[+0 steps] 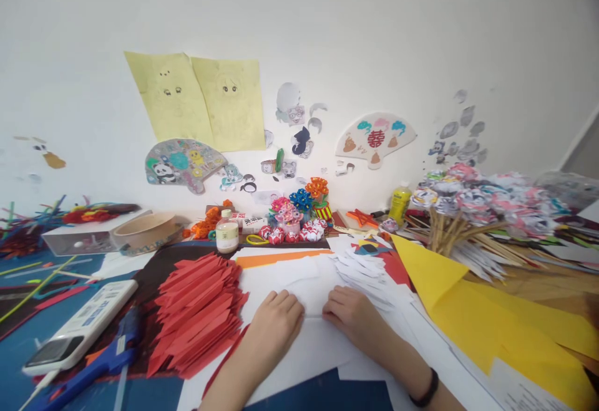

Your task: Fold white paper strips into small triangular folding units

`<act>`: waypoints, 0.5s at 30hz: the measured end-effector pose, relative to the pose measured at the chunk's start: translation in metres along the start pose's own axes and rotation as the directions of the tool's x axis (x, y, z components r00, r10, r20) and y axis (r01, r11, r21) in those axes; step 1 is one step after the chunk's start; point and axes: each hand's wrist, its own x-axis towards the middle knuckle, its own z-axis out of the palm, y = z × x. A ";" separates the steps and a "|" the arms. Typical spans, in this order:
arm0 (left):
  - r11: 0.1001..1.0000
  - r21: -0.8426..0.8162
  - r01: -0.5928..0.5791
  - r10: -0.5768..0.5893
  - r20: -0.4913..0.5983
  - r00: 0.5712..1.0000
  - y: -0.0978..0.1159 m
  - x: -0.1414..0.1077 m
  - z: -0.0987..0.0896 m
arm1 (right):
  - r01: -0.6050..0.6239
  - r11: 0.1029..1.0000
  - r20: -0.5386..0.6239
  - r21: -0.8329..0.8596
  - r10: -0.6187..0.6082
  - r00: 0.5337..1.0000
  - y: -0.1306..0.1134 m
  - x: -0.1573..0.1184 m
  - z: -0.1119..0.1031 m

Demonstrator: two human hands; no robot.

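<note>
My left hand (281, 312) and my right hand (347, 311) are side by side over white paper (312, 302), both with curled fingers pinching it. A straight edge or fold runs across the paper between my fingertips; I cannot tell which. More white sheets (322, 348) lie beneath my hands. Left of my left hand is a thick pile of folded red paper strips (199, 311). Just beyond my right hand lies a heap of narrow white paper strips (362, 274).
A blue glue gun (110, 355) and a white handheld device (79, 327) lie at left. Yellow paper sheets (496, 320) cover the right side. Along the wall stand a small glue jar (227, 236), paper flowers (299, 202) and a bunch of paper roses on sticks (472, 202).
</note>
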 end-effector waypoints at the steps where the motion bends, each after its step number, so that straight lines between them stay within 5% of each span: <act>1: 0.999 -0.034 0.031 -0.032 -0.009 0.999 0.000 0.000 -0.001 | -0.005 1.000 -0.018 0.011 0.006 1.000 -0.001 0.000 0.000; 15: 0.966 -0.207 0.152 -0.168 -0.064 0.984 -0.006 -0.002 -0.007 | -0.239 0.872 -0.098 0.428 0.307 0.946 -0.003 0.000 0.001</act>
